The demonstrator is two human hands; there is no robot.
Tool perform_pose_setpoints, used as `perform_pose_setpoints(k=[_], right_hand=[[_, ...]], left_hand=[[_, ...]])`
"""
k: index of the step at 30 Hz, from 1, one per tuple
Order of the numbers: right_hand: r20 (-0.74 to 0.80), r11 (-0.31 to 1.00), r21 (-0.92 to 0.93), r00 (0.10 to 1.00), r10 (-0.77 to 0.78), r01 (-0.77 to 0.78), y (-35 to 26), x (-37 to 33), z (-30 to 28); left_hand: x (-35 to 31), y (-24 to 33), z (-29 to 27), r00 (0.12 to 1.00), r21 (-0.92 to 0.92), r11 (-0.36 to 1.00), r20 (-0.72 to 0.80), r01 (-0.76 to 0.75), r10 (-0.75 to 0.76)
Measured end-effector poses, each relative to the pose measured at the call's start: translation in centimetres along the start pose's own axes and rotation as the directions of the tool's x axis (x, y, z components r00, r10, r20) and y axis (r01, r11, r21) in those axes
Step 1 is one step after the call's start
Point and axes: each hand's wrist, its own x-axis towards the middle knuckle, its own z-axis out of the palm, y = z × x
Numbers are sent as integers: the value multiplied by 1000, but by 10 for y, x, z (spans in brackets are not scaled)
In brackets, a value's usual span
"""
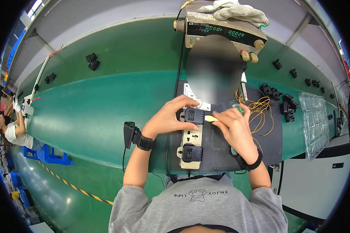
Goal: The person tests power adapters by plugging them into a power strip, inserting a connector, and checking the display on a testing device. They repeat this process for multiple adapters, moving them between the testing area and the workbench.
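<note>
Adapter [194, 116] was gripped in the fingers of the left hand [164, 117] over the far end of the power strip [192, 136]; a yellow piece [210, 118] was pinched by the right hand [236, 125], right of the strip. Steady bracing and straight alignment were judged advisable.

Green digits glowed on your bench instrument [226, 32], upper centre; dark lettering ran across your grey shirt [198, 211], lower centre; and mid-frame, print too small to read marked your two black adapters [192, 153]!
</note>
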Motion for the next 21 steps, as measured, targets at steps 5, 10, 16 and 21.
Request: perform_pose_setpoints(k=[5,10,16,21], right_hand=[[16,1000,-13,1000,24,-24,12,-6,-11],[72,993,80,994,78,-84,15,-21,-15],[-19,997,74,1000,10,-9,9,-9,1],[-37,996,92,999,23,-20,12,-9,7]], left_hand=[[-2,-8,-1,997,101,995,76,-3,-4],[0,-3,-2,997,128,992,71,-9,0],[4,-2,-3,996,136,991,88,13,-26],[1,-5,0,996,137,991,89,11,-23]])
